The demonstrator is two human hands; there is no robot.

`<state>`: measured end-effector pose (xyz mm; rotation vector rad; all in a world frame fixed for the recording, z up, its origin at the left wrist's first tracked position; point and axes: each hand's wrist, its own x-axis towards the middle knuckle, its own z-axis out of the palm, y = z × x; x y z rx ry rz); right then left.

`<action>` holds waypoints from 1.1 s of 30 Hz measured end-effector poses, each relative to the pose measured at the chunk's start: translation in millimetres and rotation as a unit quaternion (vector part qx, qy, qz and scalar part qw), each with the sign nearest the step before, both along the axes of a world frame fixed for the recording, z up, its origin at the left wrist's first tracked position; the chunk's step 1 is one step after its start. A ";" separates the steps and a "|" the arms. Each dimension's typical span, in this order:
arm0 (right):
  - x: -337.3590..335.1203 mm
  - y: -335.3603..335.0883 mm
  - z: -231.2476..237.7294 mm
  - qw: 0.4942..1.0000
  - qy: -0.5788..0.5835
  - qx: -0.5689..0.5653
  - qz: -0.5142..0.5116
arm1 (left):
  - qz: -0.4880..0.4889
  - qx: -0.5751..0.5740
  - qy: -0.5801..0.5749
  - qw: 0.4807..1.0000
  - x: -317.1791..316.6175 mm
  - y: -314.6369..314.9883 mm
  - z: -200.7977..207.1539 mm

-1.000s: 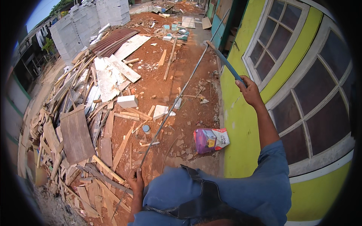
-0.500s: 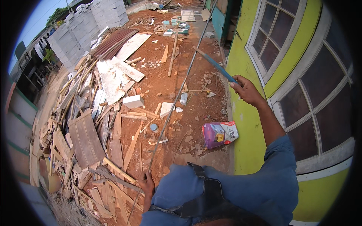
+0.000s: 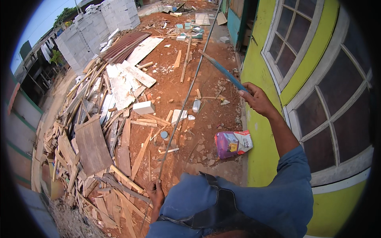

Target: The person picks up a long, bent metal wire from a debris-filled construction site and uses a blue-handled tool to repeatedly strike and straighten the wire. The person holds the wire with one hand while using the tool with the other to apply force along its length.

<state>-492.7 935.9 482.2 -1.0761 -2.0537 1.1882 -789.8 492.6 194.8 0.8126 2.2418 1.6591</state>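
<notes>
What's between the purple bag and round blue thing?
Scattered shards lie on the ground there, and the rod also crosses that stretch in the head view.

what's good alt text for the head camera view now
A person's right hand grips a blue bar beside a green wall; the left hand holds a long thin rod. A scrap wood pile covers reddish dirt at left, and a purple bag sits by the wall.

A long, thin, dark grey rod (image 3: pixel 192 83) runs slantwise over the ground, straight for most of its length, its near part in the left hand (image 3: pixel 156 192). A slim blue tool (image 3: pixel 224 71) with a paler brownish tip slants forward and leftward from the right hand (image 3: pixel 255 95), its tip overlapping the rod in view; contact is unclear.
</notes>
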 end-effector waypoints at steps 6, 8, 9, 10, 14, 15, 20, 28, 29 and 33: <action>-3.2 -7.0 -11.5 0.998 0.040 0.053 0.000 | -0.011 0.010 -0.039 0.999 -4.7 -7.9 -11.1; -2.3 -6.0 -14.0 0.997 0.043 0.069 -0.001 | -0.017 0.017 -0.032 0.999 -8.2 -9.7 -18.7; -2.2 -5.8 -15.0 0.996 0.044 0.076 -0.001 | -0.020 0.020 -0.028 0.999 -9.5 -11.6 -21.6; -2.1 -6.9 -12.4 0.997 0.046 0.068 0.000 | -0.018 0.022 -0.022 0.999 -10.8 -14.0 -24.3; 2.5 -11.8 -9.4 0.998 0.046 0.039 -0.003 | -0.024 0.017 0.004 1.000 -12.6 -16.6 -24.3; 3.5 -13.2 -10.7 0.998 0.044 0.033 -0.003 | -0.028 0.013 0.011 0.999 -13.1 -17.8 -25.6; 2.8 -28.8 -16.4 0.995 0.084 -0.060 0.008 | 0.003 0.031 -0.067 0.997 -11.6 -20.9 -19.8; 18.6 -37.1 -6.0 0.893 0.159 -0.385 0.169 | -0.029 0.061 -0.089 0.994 -48.8 -37.6 15.7; 13.0 -41.4 -6.9 0.903 0.152 -0.373 0.147 | -0.025 0.054 -0.100 0.993 -55.7 -39.5 17.6; -6.4 -61.4 -14.9 0.939 0.154 -0.299 0.067 | -0.022 0.052 -0.109 0.992 -64.1 -38.0 30.9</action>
